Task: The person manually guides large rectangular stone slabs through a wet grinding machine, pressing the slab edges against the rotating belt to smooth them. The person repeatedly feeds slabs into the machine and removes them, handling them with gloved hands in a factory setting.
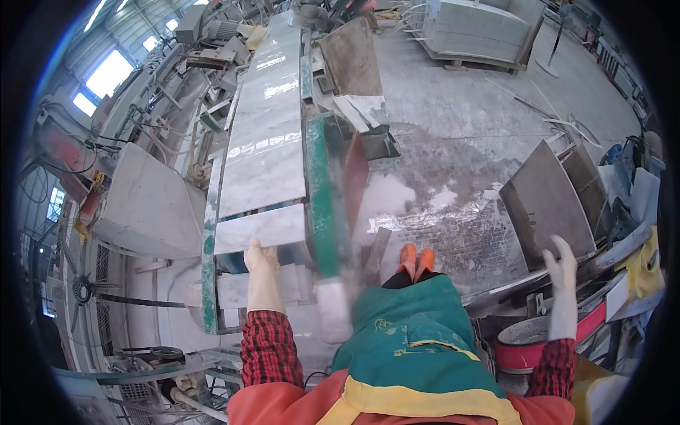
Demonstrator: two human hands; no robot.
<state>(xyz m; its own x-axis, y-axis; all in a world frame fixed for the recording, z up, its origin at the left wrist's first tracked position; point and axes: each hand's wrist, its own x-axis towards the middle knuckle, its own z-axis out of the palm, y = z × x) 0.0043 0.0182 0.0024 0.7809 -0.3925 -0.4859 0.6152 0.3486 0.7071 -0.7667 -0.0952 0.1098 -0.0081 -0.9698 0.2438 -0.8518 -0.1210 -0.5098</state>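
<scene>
My left hand (263, 261), in a cream glove, grips the near edge of a short white marble strip (265, 225) at the front end of a green-framed conveyor. The underside of its grip is hidden. Just beyond that strip lies a long polished white marble slab (265, 152) with grey veins. Out to the right, my right hand (562, 263), gloved alike, is raised with fingers apart and nothing in it. It is nearest to a grey-brown slab (547, 205) that leans there; whether they touch I cannot tell.
A green conveyor rail (321, 191) runs along the slab's right side. At lower right stands a red-rimmed bucket (519, 347). A large pale block (145, 202) sits left of the conveyor, and a stack of slabs (478, 35) stands at the back. The floor (439, 149) looks wet.
</scene>
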